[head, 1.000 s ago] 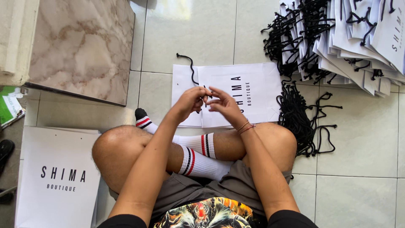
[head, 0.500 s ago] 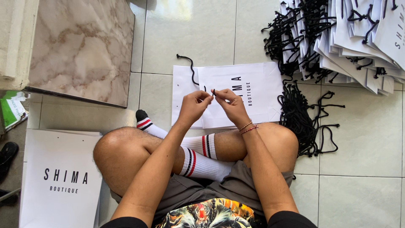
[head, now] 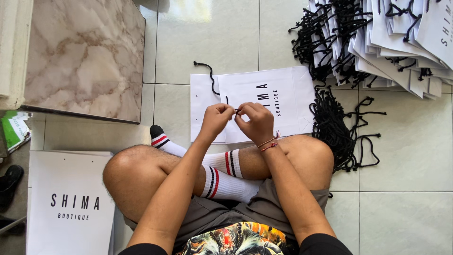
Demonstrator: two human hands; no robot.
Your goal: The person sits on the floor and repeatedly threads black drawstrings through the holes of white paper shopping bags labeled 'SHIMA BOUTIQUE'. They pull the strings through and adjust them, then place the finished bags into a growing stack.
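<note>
The person sits cross-legged on the tiled floor (head: 207, 42) with both hands raised over a flat white paper bag (head: 283, 101) that lies just beyond the knees. The left hand (head: 217, 118) and the right hand (head: 255, 122) meet above the near left part of the bag, their fingertips almost touching. The fingers of both hands are pinched narrow on a short piece of black cord (head: 237, 111) between them; only a small bit of it shows. A second black cord handle (head: 207, 75) curls out from the far left edge of the bag onto the floor. The right wrist wears thin red bracelets (head: 269, 143).

To the right of the bag, just beside it, lies a loose heap of black cords (head: 339, 137). Farther off at the far right is a stack of white bags (head: 401, 42) with black handles already on them, fanned over one another. At the near left another white bag (head: 71, 203) lies flat beside the person's knee. A marble slab (head: 80, 56) fills the far left. The person wears white socks (head: 226, 179) with red and black stripes
</note>
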